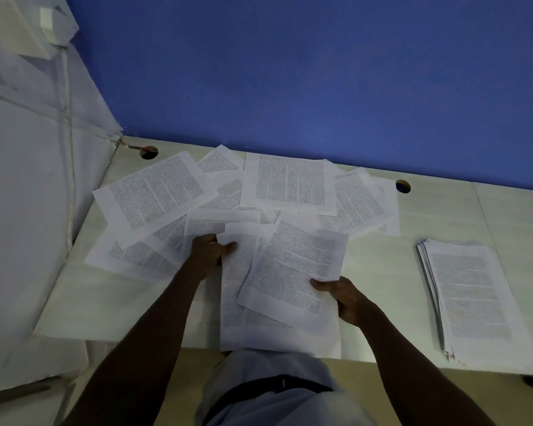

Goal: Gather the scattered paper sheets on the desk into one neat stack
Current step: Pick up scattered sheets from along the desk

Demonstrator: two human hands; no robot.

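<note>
Right hand [346,298] pinches gathered sheets [293,272] at lower centre; left hand [208,252] grips next sheet [237,272], feeding pile (finished stack [471,296] waits right).

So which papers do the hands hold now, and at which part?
The right hand pinches the tilted top sheet at its near right corner. The left hand grips the sheet beneath at its far left edge.

Matt printed paper sheets [290,182]; smooth pale desk [443,216]; matt blue wall [320,72].
</note>
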